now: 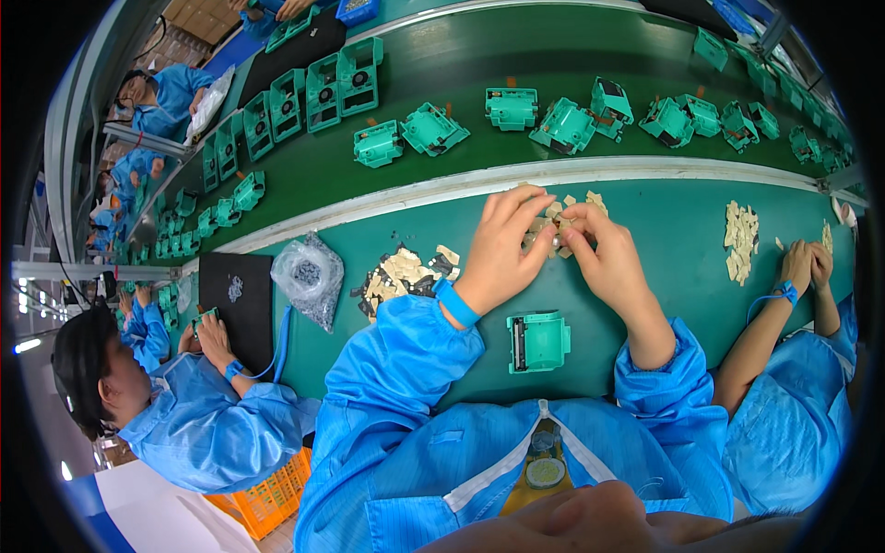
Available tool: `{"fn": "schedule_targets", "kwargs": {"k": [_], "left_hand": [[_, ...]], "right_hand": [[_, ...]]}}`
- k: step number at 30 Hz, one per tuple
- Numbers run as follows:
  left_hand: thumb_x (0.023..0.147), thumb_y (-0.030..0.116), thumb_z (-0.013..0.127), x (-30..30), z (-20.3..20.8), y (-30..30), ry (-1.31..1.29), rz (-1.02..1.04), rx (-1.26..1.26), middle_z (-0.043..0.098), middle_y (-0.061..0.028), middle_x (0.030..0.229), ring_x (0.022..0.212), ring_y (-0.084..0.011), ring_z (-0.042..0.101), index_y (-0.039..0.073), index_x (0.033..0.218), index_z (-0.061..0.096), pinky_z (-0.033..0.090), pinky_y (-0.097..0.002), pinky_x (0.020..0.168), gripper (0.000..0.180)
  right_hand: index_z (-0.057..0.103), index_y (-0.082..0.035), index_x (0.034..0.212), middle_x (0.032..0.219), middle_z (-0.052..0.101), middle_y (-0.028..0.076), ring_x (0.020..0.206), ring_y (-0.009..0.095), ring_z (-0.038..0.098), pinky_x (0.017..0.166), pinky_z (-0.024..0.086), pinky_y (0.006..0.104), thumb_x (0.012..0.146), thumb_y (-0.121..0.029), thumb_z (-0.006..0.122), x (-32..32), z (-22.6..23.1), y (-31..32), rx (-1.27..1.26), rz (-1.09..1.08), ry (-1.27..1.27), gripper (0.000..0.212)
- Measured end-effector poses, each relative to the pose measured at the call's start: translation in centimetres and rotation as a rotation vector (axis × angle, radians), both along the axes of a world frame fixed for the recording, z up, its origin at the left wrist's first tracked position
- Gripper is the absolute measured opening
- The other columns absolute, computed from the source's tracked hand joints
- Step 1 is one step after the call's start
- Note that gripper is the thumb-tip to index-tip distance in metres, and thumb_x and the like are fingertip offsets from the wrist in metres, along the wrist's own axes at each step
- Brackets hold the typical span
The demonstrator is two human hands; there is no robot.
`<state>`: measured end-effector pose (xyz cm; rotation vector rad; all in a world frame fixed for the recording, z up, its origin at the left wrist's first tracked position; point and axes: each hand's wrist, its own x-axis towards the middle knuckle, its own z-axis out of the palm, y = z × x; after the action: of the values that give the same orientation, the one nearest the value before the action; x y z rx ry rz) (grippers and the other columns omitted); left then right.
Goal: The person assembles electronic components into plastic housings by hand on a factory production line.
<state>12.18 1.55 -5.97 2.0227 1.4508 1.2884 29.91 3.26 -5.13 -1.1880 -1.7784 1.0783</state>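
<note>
My left hand (505, 247) and my right hand (608, 263) come together over a pile of small flat beige pieces (595, 200) near the belt's edge. Fingertips of both hands are pinched close together around a small beige piece (556, 241), partly hidden by the fingers. A blue band circles my left wrist. Below my hands, near my body, a green plastic housing (544, 341) with a black strip along its left side lies on the green table (442, 369). Neither hand touches it.
Left of my arm lie beige and black scraps (403, 276) and a clear bag of small parts (309, 275). A black mat (236, 304) is farther left, beside a co-worker. Another co-worker's hands (807, 265) are at right. Beyond a metal rail, green housings (564, 126) line the belt.
</note>
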Motion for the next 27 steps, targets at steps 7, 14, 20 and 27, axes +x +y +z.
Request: {"fn": "schedule_targets", "kwargs": {"k": [7, 14, 20, 27], "left_hand": [[0.084, 0.009, 0.071, -0.9, -0.3, -0.3, 0.035, -0.093, -0.133, 0.069, -0.0065, 0.096, 0.092, -0.0258, 0.061, 0.005, 0.092, 0.069, 0.044, -0.0378, 0.083, 0.01], [0.085, 0.013, 0.069, 1.1, 1.6, -0.3, -0.012, -0.061, -0.104, 0.068, -0.0018, 0.086, 0.087, -0.0222, 0.06, 0.007, 0.089, 0.068, 0.04, -0.0364, 0.081, 0.007], [0.082, 0.008, 0.073, 0.7, 1.0, 0.2, 0.067, -0.091, -0.032, 0.07, -0.0047, 0.087, 0.086, -0.0236, 0.062, 0.006, 0.089, 0.069, 0.042, -0.0356, 0.081, 0.009], [0.08, 0.006, 0.074, 4.4, 0.1, 1.5, 0.178, -0.093, 0.051, 0.07, -0.0013, 0.086, 0.082, -0.0206, 0.061, 0.009, 0.089, 0.07, 0.039, -0.0349, 0.075, 0.01]], "right_hand": [[0.056, 0.0, 0.1, 0.084, 0.068, 0.015, 0.077, 0.032, 0.069, 0.071, 0.054, 0.0377, 0.092, -0.004, 0.064, -0.6, -0.4, -0.4, 0.072, 0.002, -0.021, 0.012], [0.064, 0.0, 0.089, 0.086, 0.062, 0.013, 0.085, 0.032, 0.061, 0.077, 0.051, 0.041, 0.084, -0.004, 0.071, 1.4, 2.5, -0.1, 0.255, -0.041, -0.087, 0.01], [0.065, 0.001, 0.091, 0.087, 0.061, 0.014, 0.085, 0.035, 0.06, 0.076, 0.049, 0.0428, 0.086, -0.002, 0.067, 1.4, 1.6, 0.4, 0.253, 0.041, -0.151, 0.006], [0.058, 0.003, 0.096, 0.093, 0.056, 0.018, 0.091, 0.038, 0.057, 0.08, 0.048, 0.044, 0.085, 0.004, 0.06, 4.4, -0.1, 1.2, 0.411, 0.073, -0.286, 0.01]]}}
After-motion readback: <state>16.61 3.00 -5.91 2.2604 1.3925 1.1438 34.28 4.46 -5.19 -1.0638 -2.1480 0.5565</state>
